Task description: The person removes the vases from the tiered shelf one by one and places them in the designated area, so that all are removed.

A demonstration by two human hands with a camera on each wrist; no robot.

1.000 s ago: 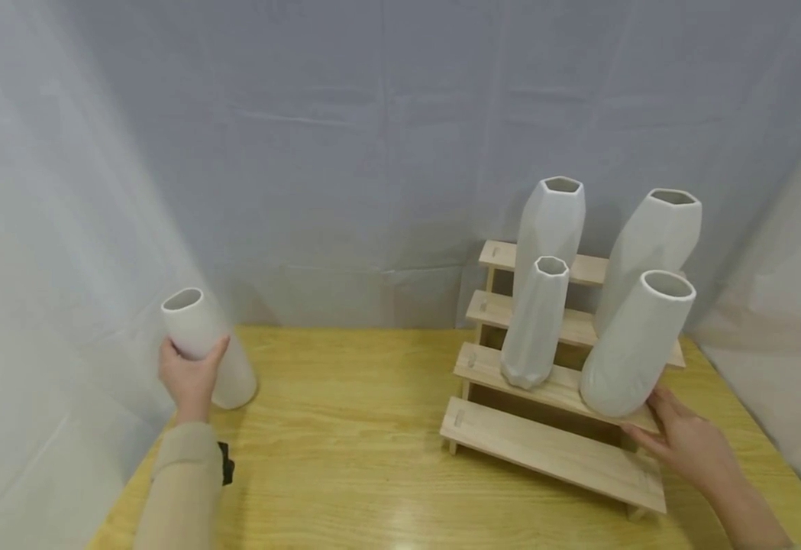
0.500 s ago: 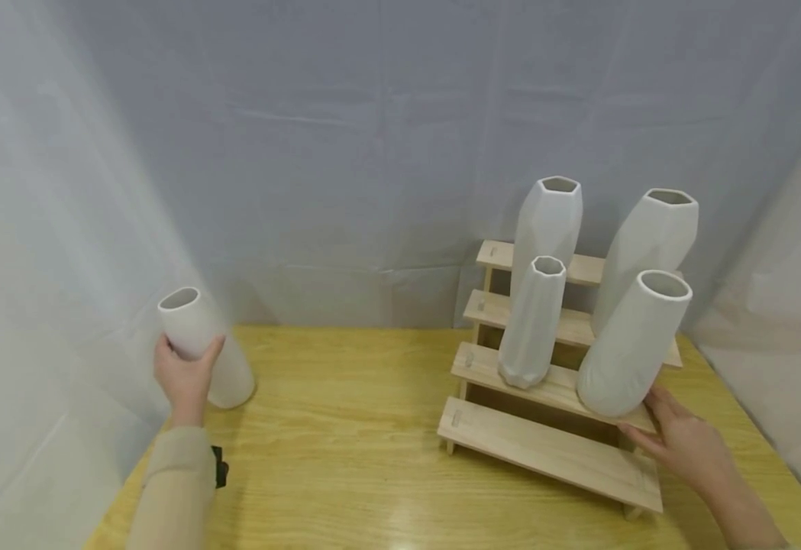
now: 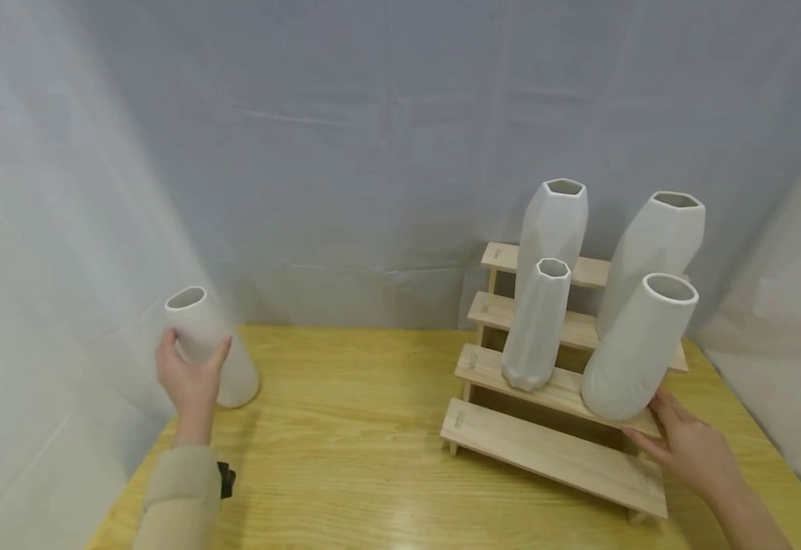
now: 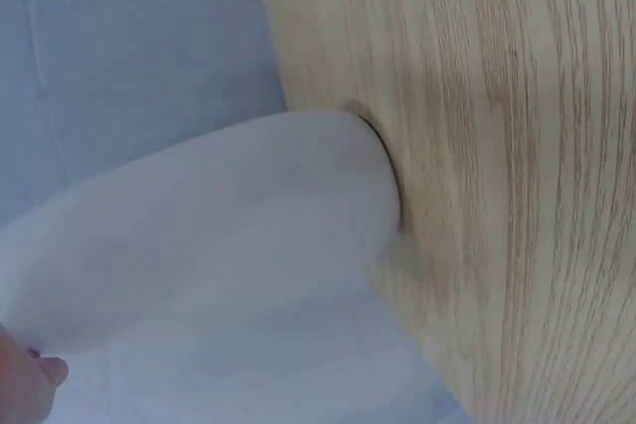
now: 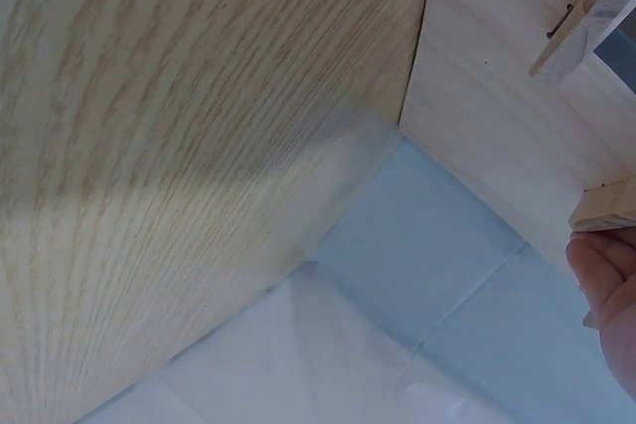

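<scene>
At the left of the head view, a tall white vase (image 3: 237, 374) stands on the wooden table. My left hand (image 3: 190, 378) is at its upper part, thumb and fingers spread on either side. In the left wrist view the vase's base (image 4: 338, 176) meets the table, and a fingertip (image 4: 52, 369) shows beside its wall. My right hand (image 3: 699, 451) pinches the right end of a board of the stepped wooden stand (image 3: 551, 458). In the right wrist view those fingers (image 5: 601, 265) lie against a board end (image 5: 606, 208).
The stand holds a slim fluted vase (image 3: 536, 328) and a round-mouthed vase (image 3: 637, 351) in front. Two faceted vases, one left (image 3: 554, 221) and one right (image 3: 657, 237), rise behind them. White sheeting (image 3: 304, 191) hangs behind the table (image 3: 345, 428).
My left hand has drawn back slightly toward me and its fingers have loosened, while the vase stays in place. My right hand keeps its hold on the stand.
</scene>
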